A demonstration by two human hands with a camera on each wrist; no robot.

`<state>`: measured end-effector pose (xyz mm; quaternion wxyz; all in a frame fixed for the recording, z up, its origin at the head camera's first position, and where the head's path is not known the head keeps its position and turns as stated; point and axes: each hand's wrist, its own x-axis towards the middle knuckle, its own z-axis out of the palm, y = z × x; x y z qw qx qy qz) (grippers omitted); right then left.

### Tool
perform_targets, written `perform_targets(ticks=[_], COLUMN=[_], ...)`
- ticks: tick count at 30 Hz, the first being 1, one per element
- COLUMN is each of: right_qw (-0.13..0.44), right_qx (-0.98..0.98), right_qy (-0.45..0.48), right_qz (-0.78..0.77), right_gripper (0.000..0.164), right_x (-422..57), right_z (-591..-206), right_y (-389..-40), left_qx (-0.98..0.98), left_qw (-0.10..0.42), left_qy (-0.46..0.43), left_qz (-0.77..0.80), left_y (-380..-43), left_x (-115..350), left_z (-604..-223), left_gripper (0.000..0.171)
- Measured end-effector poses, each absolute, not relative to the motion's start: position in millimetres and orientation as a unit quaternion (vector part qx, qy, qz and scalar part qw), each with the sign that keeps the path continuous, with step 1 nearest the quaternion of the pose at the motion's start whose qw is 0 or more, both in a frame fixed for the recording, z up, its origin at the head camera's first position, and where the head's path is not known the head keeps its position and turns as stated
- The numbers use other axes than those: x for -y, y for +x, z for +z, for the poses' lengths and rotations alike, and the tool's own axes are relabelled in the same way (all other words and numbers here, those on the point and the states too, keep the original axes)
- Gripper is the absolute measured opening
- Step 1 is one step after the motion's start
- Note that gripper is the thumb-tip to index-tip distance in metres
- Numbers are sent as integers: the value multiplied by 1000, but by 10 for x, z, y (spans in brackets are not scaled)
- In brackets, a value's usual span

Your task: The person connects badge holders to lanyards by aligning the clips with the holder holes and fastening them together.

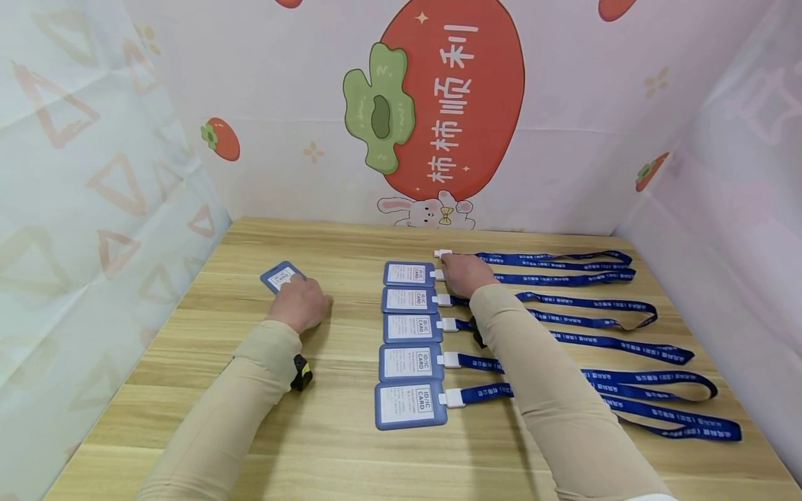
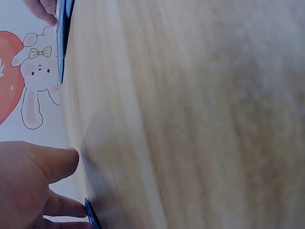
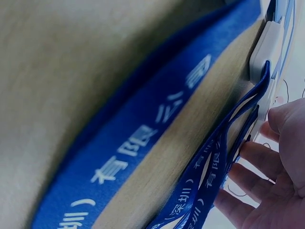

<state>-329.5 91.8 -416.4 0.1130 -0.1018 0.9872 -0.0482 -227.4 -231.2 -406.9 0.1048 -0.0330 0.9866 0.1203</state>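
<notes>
On the left of the table, my left hand rests its fingertips on a loose blue ID card holder. The left wrist view shows the thumb apart from the holder's edge. At the back, my right hand pinches a blue lanyard by its white clip, though the fingertips partly hide the grip. Just below that hand lies the rearmost of several blue card holders, lined up in a column with lanyards attached. In the right wrist view, the other fingers spread loosely beside the straps.
Lanyard straps stretch rightward across the wooden table, some under the right forearm. The front card holder lies near the middle. A printed backdrop stands behind the table's back edge, with fabric walls at both sides.
</notes>
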Motion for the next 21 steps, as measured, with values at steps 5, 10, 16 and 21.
perform_targets(ticks=[5, 10, 16, 21], right_qw=[113, 115, 113, 111], right_qx=[-987, -987, -987, -987], right_qy=[-100, -96, -99, -105], right_qz=[-50, -57, -57, -51], right_gripper=[48, 48, 48, 48], right_x=[-917, -918, -922, -926], right_z=[-4162, -4156, -4162, -4169], right_y=[-3297, -3290, -3292, -3301], left_qx=[-988, -989, -989, -990], left_qw=[106, 100, 98, 95], left_qy=[-25, -10, 7, 15], left_qz=[111, 104, 109, 106], left_y=[-2293, -2299, -2319, -2325], left_x=[2301, 2286, 2272, 2262], left_z=[-4079, -4077, -4088, -4094], left_gripper=[58, 54, 46, 44])
